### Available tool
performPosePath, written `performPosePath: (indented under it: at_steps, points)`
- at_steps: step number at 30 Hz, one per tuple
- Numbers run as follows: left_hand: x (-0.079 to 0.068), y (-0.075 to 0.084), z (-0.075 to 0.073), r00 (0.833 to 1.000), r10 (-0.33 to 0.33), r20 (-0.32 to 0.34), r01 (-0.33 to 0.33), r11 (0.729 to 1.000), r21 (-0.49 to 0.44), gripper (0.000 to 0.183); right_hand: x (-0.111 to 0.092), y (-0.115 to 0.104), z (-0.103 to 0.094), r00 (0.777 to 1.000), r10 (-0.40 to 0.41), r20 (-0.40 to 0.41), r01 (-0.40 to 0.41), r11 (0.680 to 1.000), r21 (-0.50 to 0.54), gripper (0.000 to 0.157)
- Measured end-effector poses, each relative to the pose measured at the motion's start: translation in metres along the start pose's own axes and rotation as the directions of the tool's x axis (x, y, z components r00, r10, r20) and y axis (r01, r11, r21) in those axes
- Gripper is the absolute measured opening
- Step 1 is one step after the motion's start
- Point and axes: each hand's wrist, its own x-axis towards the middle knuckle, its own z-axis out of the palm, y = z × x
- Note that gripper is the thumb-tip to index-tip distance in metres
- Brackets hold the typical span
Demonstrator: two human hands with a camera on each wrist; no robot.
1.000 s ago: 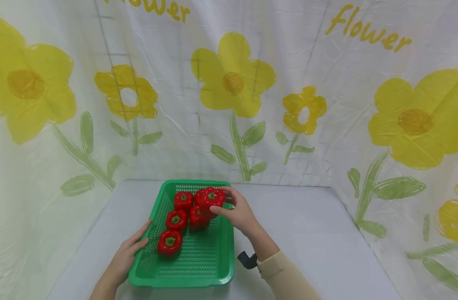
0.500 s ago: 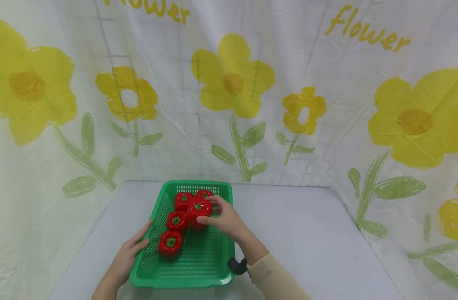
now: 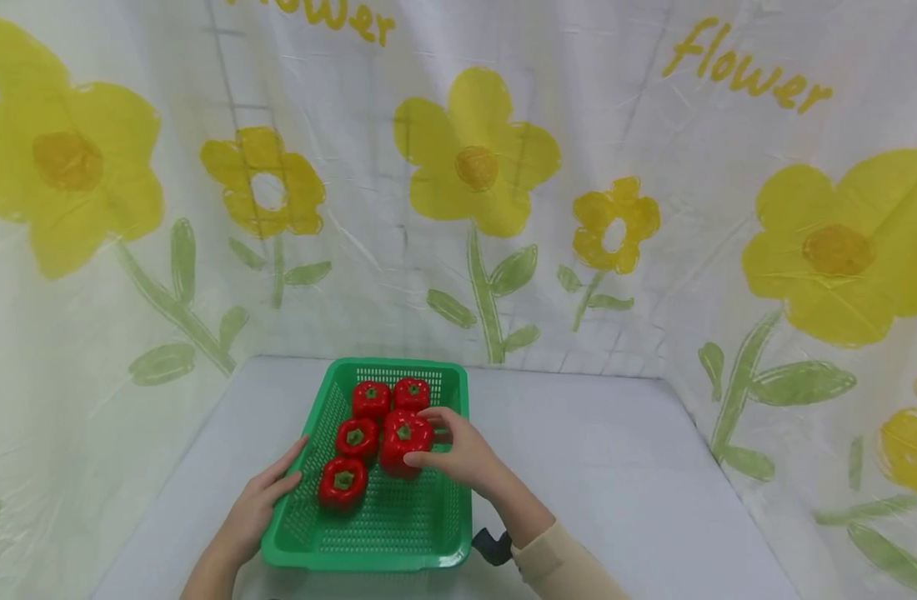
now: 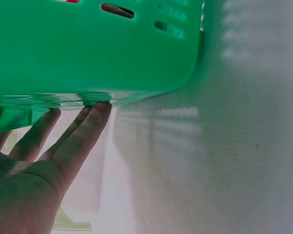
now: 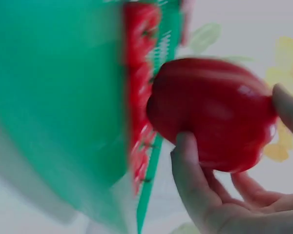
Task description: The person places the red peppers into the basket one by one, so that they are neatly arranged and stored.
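Note:
My right hand holds a red bell pepper by its side, thumb on the near side and fingers behind. In the right wrist view the held pepper is up above the rim of the green basket. Inside the basket sit several more red peppers, among them a back left one, a back right one and a front left one. My left hand lies against the basket's left side; its fingertips touch the wall, fingers fairly straight.
The basket stands on a white table. Behind it hangs a white curtain printed with yellow flowers. A black wrist-worn piece sticks out by the right sleeve, close to the basket's front right corner.
My right hand has brought the held pepper from the basket's back right towards its middle, nearer to me, uncovering the back right pepper. My left hand has stayed at the basket's side.

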Motion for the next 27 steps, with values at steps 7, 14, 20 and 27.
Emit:
performPosePath:
  at_steps: [7, 14, 20, 27]
  points:
    - [0.002, -0.001, -0.002, 1.0, 0.008, -0.01, -0.008, 1.0, 0.009, 0.057, 0.001, 0.015, 0.013, 1.0, 0.01, 0.023, -0.008, 0.999, -0.05, 0.063]
    - [0.001, -0.003, 0.0, 1.0, -0.012, -0.002, 0.012, 1.0, 0.003, 0.057, 0.003, 0.03, 0.028, 0.999, 0.041, -0.002, -0.041, 0.984, -0.172, 0.066]
    - [0.001, -0.004, 0.002, 1.0, -0.003, -0.003, 0.003, 1.0, 0.0, 0.057, 0.005, 0.03, 0.038, 0.999, 0.044, -0.005, -0.044, 0.966, -0.254, 0.067]
    - [0.0, -0.003, 0.002, 1.0, 0.003, -0.008, -0.003, 1.0, 0.013, 0.057, 0.007, 0.03, 0.044, 0.997, 0.071, -0.002, -0.068, 0.937, -0.344, 0.067]
